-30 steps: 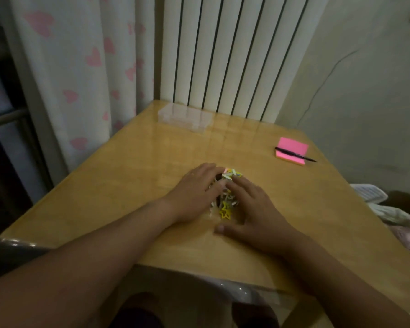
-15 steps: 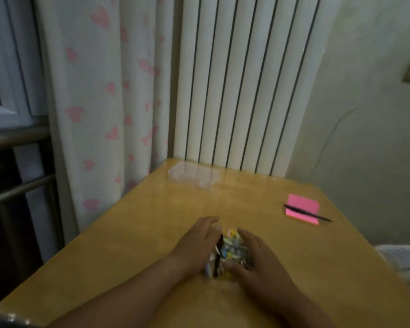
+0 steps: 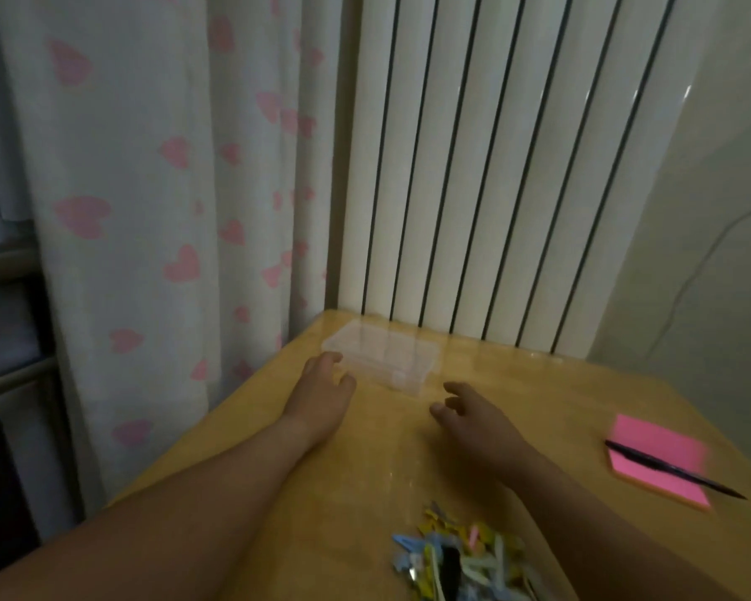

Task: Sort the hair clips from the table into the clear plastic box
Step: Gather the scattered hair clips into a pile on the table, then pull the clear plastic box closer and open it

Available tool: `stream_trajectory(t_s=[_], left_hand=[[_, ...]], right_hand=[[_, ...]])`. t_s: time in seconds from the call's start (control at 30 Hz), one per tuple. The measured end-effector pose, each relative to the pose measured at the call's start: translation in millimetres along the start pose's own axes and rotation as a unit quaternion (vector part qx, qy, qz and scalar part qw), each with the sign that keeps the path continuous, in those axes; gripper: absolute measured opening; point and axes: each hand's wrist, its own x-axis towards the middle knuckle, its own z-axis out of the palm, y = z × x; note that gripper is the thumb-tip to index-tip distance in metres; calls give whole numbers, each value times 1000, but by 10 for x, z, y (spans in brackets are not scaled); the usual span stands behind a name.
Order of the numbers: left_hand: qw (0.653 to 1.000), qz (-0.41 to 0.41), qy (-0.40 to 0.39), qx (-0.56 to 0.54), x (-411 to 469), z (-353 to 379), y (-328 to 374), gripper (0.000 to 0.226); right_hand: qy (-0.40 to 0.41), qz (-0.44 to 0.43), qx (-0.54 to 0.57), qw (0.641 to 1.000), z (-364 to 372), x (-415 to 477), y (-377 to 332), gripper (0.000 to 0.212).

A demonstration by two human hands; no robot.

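Far left, behind the table: curtain w/ pink hearts, hanging past the tabletop's left edge. L hand lies palm-down nr the far-left corner, fingers loose & spread a little, holding nothing; its tips are right at the left end of the clear plastic box, can't tell if touching. Box sits at the far-left corner, just in front of the white radiator. R hand is just short of the box's near-right corner, fingers loosely curled, empty, not touching it. Hair clips, a mixed pile (blue, yellow, pink, pale green, one black), lie at the near edge, well apart from the box, beside the R forearm. Nr the right edge: pink sticky pad w/ a black pen lying across it.
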Motion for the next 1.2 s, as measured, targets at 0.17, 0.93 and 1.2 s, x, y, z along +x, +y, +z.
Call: stream_trajectory(t_s=[0.17, 0.93, 1.2], left_hand=[[996, -29, 48, -68, 532, 52, -84, 67], [980, 86, -149, 101, -1452, 548, 946, 38], [873, 159, -327, 324, -1221, 683, 1360, 124]], right_hand=[[-32, -41, -21, 998, 206, 560, -110, 72], [145, 77, -78, 983, -636, -1674, 1039, 81], [171, 57, -98, 979, -642, -1707, 1001, 99]])
